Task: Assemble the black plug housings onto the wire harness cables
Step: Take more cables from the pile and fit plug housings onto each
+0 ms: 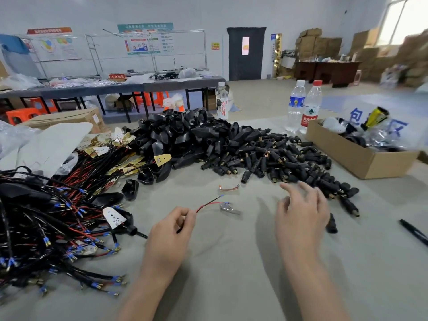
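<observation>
Left hand [172, 224] pinches wire [208, 203] | tips point up-right

a clear bottle [223, 105] has red words "京白开". the red label on another bottle [309, 112] says "农夫山泉". a small red sign [117, 76] on the far bench [162, 85] says "不合格品". big blue words [354, 117] "包" and "区" sit by the box [342, 154].

The left hand [171, 230] is pinching a red-and-black wire [206, 205] between thumb and curled forefinger, its forearm reaching in from the lower edge. The right hand [301, 216] is hovering palm down, fingers spread and loosely extended forward, holding nothing, its forearm angling in from lower right
</observation>
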`<state>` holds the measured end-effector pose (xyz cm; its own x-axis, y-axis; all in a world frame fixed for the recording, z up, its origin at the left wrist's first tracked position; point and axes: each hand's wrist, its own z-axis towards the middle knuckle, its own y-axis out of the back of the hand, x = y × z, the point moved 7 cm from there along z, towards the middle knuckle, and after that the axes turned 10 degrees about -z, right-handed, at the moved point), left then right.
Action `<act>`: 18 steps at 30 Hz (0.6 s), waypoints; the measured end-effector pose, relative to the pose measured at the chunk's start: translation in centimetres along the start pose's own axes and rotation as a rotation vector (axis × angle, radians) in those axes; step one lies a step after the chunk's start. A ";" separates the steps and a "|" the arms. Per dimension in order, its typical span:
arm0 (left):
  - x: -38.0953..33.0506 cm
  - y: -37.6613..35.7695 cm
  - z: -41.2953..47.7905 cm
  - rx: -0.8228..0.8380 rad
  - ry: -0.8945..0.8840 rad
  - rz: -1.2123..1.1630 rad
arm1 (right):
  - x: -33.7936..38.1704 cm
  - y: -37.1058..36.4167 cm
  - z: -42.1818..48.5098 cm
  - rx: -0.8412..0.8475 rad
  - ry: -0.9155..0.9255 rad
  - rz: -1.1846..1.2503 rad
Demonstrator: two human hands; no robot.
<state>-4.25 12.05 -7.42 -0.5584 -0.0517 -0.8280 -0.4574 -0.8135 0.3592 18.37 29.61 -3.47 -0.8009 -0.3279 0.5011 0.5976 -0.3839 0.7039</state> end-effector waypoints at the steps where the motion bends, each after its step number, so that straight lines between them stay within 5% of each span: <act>1: 0.0 -0.1 0.0 0.017 0.001 0.008 | -1.5 0.3 0.2 0.022 -0.084 -0.066; 5: -0.1 -0.2 -0.1 0.059 0.016 0.012 | -5.4 -0.9 0.2 0.334 -0.205 -0.225; 9: 0.3 -0.4 -0.1 0.068 0.048 -0.030 | -4.3 -1.9 0.1 0.352 -0.043 -0.147; 14: 0.5 -0.4 -0.2 0.062 0.055 -0.095 | -0.8 -3.4 -0.4 0.380 -0.123 0.550; 18: 0.4 -0.1 -0.3 0.024 0.079 -0.136 | 3.2 -6.6 -3.1 0.686 -0.419 1.199</act>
<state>-4.20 11.95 -7.94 -0.4344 0.0117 -0.9006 -0.5418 -0.8022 0.2509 11.95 28.42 -8.04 0.1363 0.1700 0.9760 0.8661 0.4578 -0.2007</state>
